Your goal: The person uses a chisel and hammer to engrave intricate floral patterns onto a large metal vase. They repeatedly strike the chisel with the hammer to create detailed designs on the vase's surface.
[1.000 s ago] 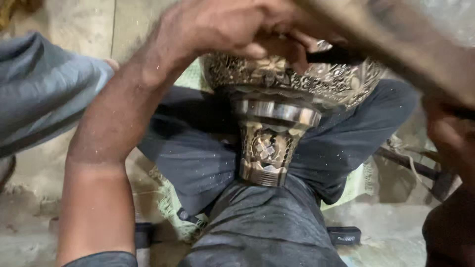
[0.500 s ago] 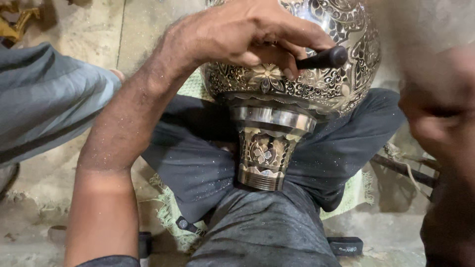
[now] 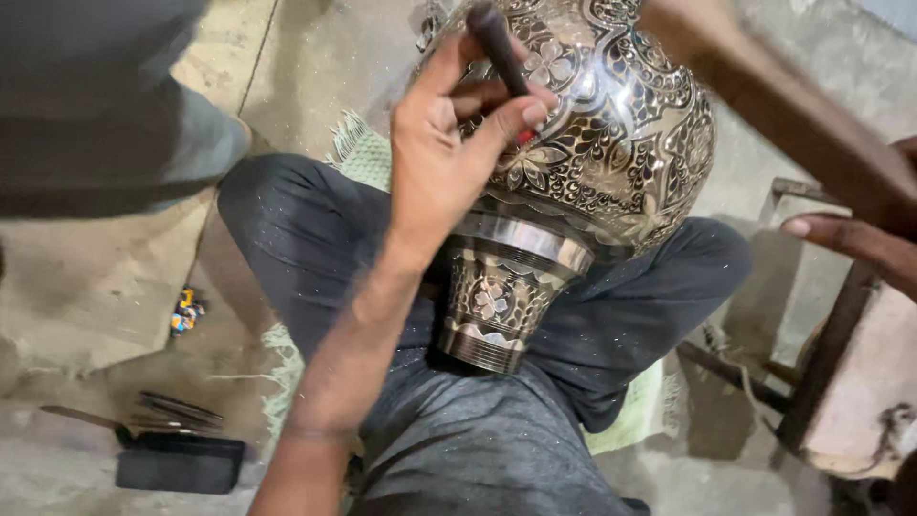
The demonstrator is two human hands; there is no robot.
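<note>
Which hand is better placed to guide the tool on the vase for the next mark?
The left hand: it already grips the dark tool, tip against the engraved vase. The right hand sits off at the frame's right edge, away from the vase, under a wooden handle.

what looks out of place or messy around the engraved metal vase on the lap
Nothing looks damaged. The engraved silver-and-black metal vase lies tilted across the lap, steadied by the left hand, which holds a dark chisel to it. Pale specks dust the dark trousers. Thin dark tools lie loose on the floor.
</note>
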